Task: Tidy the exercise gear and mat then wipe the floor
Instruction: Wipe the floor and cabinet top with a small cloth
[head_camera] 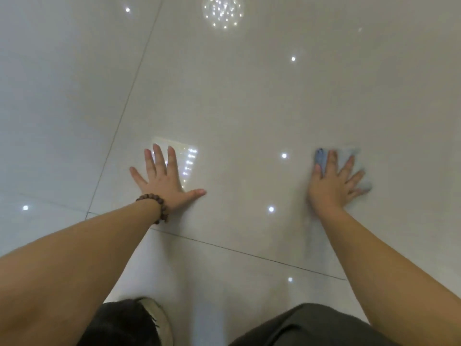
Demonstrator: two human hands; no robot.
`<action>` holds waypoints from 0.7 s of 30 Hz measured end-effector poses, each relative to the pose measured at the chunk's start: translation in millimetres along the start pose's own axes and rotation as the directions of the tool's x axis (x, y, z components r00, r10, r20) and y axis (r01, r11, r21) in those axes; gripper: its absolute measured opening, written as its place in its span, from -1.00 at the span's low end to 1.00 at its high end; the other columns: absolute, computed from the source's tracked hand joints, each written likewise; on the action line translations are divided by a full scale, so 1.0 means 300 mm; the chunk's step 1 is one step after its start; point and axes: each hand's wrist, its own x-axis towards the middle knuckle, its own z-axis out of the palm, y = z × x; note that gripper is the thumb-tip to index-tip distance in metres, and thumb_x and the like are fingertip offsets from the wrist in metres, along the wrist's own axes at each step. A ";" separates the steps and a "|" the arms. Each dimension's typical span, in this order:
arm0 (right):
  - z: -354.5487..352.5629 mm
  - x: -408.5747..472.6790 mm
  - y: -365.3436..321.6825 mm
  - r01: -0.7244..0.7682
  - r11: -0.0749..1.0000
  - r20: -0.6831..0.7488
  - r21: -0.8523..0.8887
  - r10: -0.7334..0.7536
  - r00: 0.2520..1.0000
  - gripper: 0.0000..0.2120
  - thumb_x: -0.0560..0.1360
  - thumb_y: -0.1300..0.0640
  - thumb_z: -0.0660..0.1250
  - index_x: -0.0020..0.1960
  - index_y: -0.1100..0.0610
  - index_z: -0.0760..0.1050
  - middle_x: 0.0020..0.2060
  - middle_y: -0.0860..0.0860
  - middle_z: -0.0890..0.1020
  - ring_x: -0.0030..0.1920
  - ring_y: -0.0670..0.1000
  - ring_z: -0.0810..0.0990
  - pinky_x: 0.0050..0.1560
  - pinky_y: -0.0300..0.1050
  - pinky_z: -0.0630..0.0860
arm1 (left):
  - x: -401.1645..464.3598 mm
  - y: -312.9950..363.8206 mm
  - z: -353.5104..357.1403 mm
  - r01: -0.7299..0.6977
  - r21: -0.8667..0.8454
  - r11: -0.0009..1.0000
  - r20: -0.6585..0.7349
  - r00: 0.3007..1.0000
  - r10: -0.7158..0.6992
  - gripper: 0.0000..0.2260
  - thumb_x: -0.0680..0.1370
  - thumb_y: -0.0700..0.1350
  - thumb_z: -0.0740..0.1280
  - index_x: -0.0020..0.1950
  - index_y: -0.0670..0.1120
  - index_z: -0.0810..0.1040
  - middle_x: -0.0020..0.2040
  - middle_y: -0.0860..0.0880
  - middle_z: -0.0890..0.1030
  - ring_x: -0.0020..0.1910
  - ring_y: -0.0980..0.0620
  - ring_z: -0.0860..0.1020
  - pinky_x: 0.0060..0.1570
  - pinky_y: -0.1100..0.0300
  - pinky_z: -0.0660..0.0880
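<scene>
Cloth (346,161) under flat right hand (333,186) — left hand (166,179) well apart, on floor (249,101).

dark brown wooden bead bracelet (156,205) round a wrist left of centre, dark trousers (309,325) along the bottom edge, pale shoe (159,318) poking out at bottom left, sparkly chandelier reflection (222,11) at the top edge, little spotlight reflections (293,58) dotted about
</scene>
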 end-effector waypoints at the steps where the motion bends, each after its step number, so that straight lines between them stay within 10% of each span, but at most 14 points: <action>1: 0.012 -0.012 -0.080 0.106 0.994 -0.006 -0.011 -0.106 0.994 -0.50 0.60 -0.17 0.03 0.52 -0.20 0.03 0.56 0.01 -0.11 0.52 0.21 -0.21 0.38 0.35 -0.33 | 0.000 -0.002 -0.007 0.006 0.001 1.000 0.018 1.000 -0.006 0.17 0.23 0.63 0.06 0.46 -0.02 -0.51 0.46 -0.12 -0.51 0.44 -0.15 -0.48 0.37 -0.39 -0.26; 6: 0.080 -0.111 -0.395 0.625 0.773 0.078 -0.109 -0.620 0.781 -0.52 0.59 -0.20 0.00 0.50 -0.26 0.04 0.56 -0.01 -0.08 0.52 0.22 -0.21 0.38 0.32 -0.37 | -0.012 0.002 -0.035 0.006 -0.026 1.000 0.116 0.993 -0.003 0.21 0.24 0.58 0.19 0.45 -0.01 -0.52 0.45 -0.10 -0.53 0.44 -0.15 -0.49 0.37 -0.39 -0.26; 13: 0.040 0.027 -0.323 0.849 0.518 0.151 -0.109 -0.835 0.529 -0.52 0.59 -0.19 0.08 0.49 -0.25 0.10 0.56 -0.04 -0.03 0.54 0.14 -0.16 0.47 0.21 -0.26 | -0.073 -0.064 -0.080 0.037 -0.142 0.989 0.013 0.999 -0.035 0.27 0.10 0.57 0.17 0.53 -0.05 -0.37 0.56 -0.06 -0.28 0.54 -0.03 -0.23 0.47 -0.25 -0.09; 21: 0.096 -0.081 -0.429 0.583 0.809 0.021 -0.073 -0.583 0.812 -0.52 0.60 -0.20 0.02 0.50 -0.24 0.06 0.56 -0.02 -0.06 0.53 0.18 -0.18 0.44 0.30 -0.25 | -0.172 -0.279 0.043 0.256 -0.161 0.953 0.158 0.960 -0.231 0.38 0.05 0.61 0.28 0.41 -0.02 -0.58 0.43 -0.11 -0.55 0.45 -0.14 -0.46 0.36 -0.44 -0.17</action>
